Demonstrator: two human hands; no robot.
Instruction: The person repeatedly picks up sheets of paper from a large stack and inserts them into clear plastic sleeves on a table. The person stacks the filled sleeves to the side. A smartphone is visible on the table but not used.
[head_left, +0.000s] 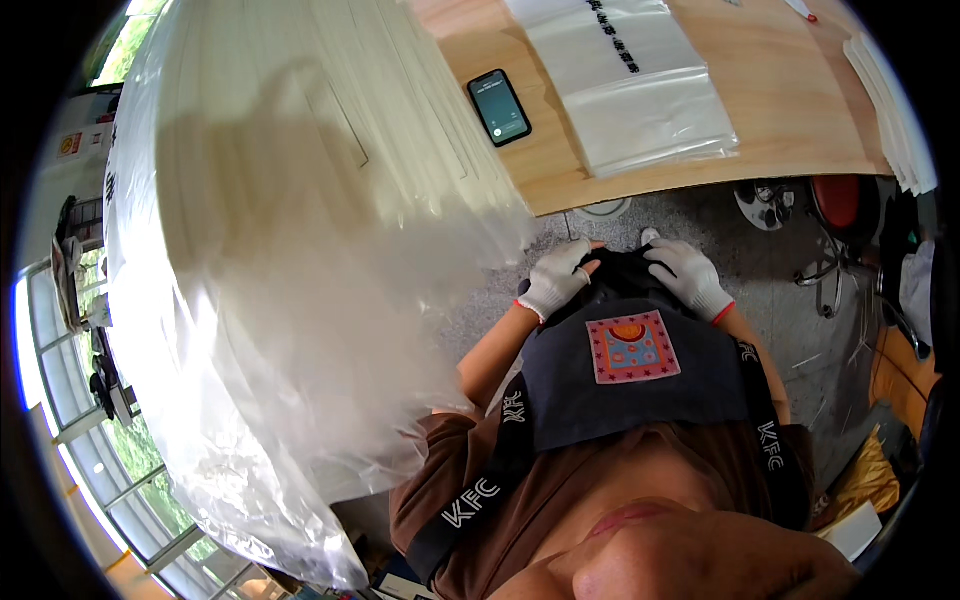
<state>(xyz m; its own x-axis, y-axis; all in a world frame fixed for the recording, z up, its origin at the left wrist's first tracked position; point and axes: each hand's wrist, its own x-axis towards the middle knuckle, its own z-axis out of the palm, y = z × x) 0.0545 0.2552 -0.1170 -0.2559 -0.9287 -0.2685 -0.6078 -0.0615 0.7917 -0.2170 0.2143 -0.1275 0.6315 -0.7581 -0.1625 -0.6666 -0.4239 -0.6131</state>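
Observation:
My left hand (555, 279), in a white knitted glove with red edging, rests low at my lap. Its bare thumb and a bare fingertip stand apart and touch black cloth (625, 266). Across from it, my right hand (692, 277), in a matching glove, lies over the other side of that cloth with its fingers stretched out. I see nothing held in either hand. Close behind them is a dark grey apron (545, 365) with a square, colourful patch (633, 347).
Sheets in a big clear plastic bag (300, 300) fill the left. A phone (499, 107) and flat plastic bags (655, 115) lie on the wooden table (780, 110). Beyond my right hand stands a red-seated stool (836, 204). White sheets (890, 110) hang over the table's right edge.

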